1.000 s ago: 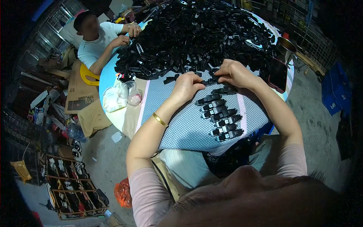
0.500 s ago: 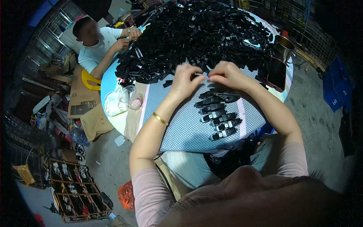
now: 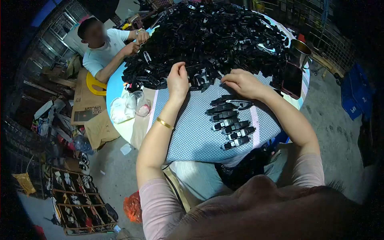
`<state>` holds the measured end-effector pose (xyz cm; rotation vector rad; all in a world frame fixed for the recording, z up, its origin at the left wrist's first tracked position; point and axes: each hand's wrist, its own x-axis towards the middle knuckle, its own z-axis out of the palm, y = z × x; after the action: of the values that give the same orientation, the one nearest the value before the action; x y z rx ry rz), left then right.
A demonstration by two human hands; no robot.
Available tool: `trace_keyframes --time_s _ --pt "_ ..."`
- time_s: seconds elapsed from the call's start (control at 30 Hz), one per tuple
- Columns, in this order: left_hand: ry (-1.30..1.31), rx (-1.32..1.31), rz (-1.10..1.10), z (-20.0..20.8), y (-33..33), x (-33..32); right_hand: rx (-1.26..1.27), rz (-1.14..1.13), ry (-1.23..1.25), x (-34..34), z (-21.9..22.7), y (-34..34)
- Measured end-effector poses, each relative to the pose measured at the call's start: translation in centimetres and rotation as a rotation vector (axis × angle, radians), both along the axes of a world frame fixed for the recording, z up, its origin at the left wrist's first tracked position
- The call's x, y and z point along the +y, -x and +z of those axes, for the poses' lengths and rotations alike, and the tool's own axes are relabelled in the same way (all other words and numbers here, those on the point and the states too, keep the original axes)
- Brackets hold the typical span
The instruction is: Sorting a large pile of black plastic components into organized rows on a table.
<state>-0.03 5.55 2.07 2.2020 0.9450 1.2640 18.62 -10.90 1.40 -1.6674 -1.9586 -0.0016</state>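
Fingers (image 3: 178, 65) of the left hand (image 3: 177, 83) are curled, thumb close to the forefinger, at the near edge of a heap of black plastic parts (image 3: 216, 42); whether they pinch anything cannot be told. Right hand (image 3: 245, 85): thumb and forefinger drawn near each other; any small part between them cannot be made out. Heap extends beyond both sets of fingers on the round counter (image 3: 114, 82). Black clip-like pieces (image 3: 236, 127) lie in a staggered row on the dotted cloth (image 3: 188, 138), on the wearer's side of the right fingers. Smartphone (image 3: 292, 81) and metal mug (image 3: 299, 49) stand farther right of those fingers.
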Motion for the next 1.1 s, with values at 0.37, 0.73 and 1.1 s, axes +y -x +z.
trace_keyframes --time_s 0.37,0.73,1.1 --pt "0.046 0.348 -0.322 -0.5 1.2 -4.1 0.037 0.028 0.149 -0.5 0.8 -0.2" --pt "0.003 0.577 -0.325 1.0 1.4 -7.4 0.022 0.002 0.141 -0.6 0.9 -0.7" --pt "-0.02 0.387 -0.439 0.0 0.6 -6.2 0.169 0.113 -0.044 0.0 0.3 -0.3"
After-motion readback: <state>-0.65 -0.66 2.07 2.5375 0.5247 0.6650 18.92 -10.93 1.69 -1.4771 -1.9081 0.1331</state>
